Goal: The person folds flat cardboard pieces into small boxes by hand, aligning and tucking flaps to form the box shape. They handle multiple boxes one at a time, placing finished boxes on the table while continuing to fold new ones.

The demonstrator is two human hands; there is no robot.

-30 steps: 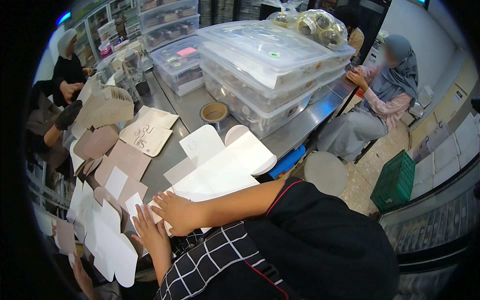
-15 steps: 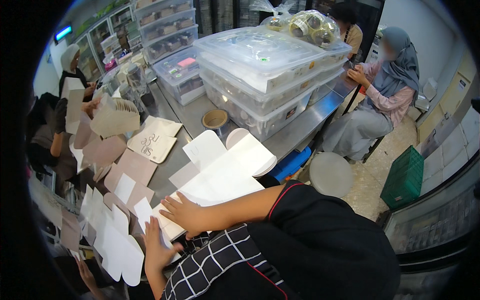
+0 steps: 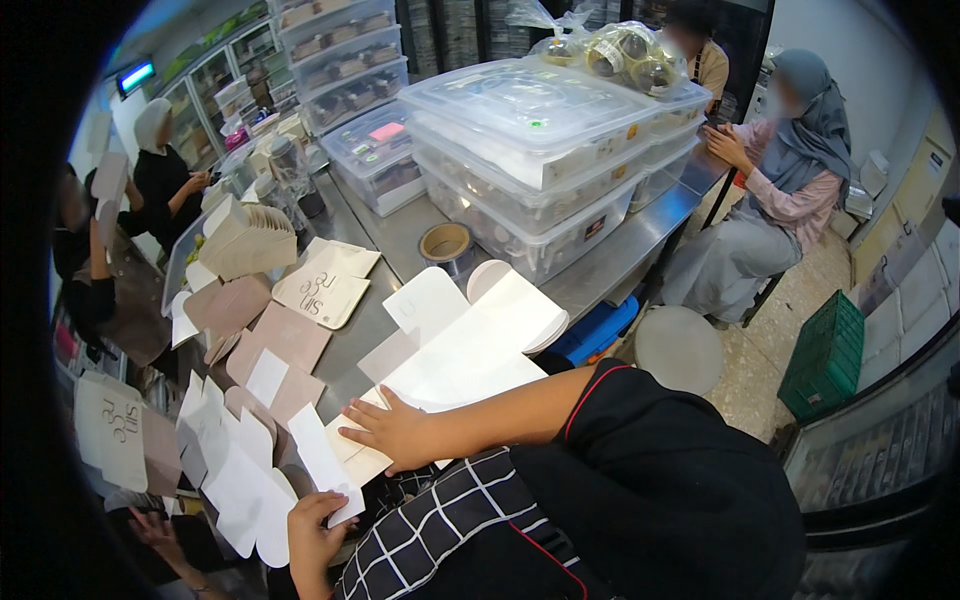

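Observation:
My left hand (image 3: 318,530) grips the near end of a narrow white card strip (image 3: 322,455), thumb and fingers closed on it. Fingers spread, my right hand (image 3: 390,430) lies flat on a cream folded card piece (image 3: 362,463) at the table's near side. Just beyond it are flat white box blanks (image 3: 440,355), stacked with rounded flaps. Left of the strip lie more white blanks (image 3: 245,485) and a brown-grey card blank (image 3: 285,355). A cream card piece with dark lettering (image 3: 325,280) rests farther back. My forearm hides part of the blanks.
A tape roll (image 3: 446,245) stands on the steel table (image 3: 375,235). Behind it are stacked clear plastic boxes (image 3: 530,180) with bagged jars (image 3: 625,55) on top. One person (image 3: 775,190) sits at the right; others stand left. A round stool (image 3: 680,348) and green crate (image 3: 825,355) are nearby.
My left hand has gone from lying beside the card with fingers extended to gripping the strip's near end. My right hand stays flat. At lower left, another person's lettered card has come into view.

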